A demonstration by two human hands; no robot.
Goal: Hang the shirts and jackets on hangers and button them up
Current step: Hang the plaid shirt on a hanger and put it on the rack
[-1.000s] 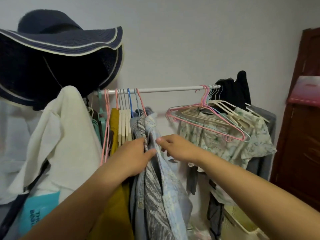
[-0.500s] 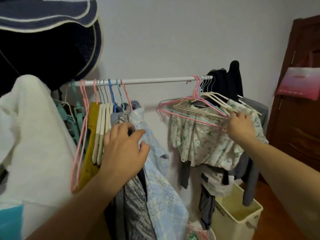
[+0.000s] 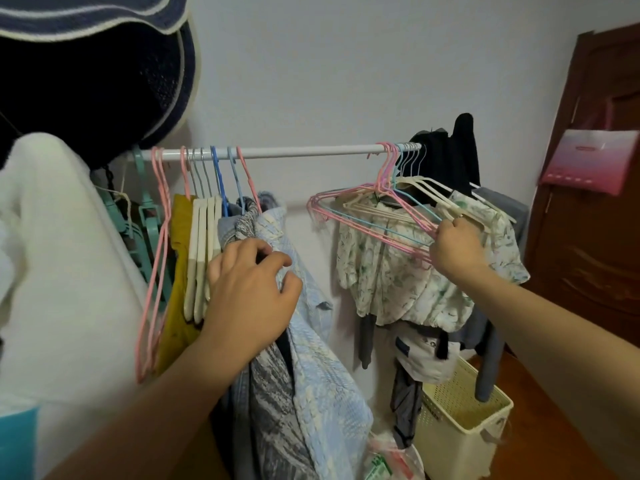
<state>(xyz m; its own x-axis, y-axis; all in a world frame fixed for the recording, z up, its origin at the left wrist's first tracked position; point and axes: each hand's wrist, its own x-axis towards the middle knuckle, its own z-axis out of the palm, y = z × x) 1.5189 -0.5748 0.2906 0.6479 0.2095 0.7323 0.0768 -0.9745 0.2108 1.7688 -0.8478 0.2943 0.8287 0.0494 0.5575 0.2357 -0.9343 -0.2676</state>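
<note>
My left hand (image 3: 251, 289) curls on the blue shirt (image 3: 311, 358) hanging from the rail (image 3: 304, 151), gripping its front just below the collar. To the right, my right hand (image 3: 457, 249) pinches the lower bars of the empty hangers (image 3: 374, 216), with the floral shirt (image 3: 398, 271) just behind it.

Rail (image 3: 311, 151) in front of you: smooth white metal, slight sheen. Empty hangers (image 3: 377, 216) look like thin coated wire, pink and blue, plus matt cream plastic. Light blue shirt (image 3: 311, 341): puckered, crinkly cloth. Basket (image 3: 464, 434): perforated cream plastic. Door (image 3: 595, 209): dark glossy wood. Hat (image 3: 97, 64): coarse woven navy.
</note>
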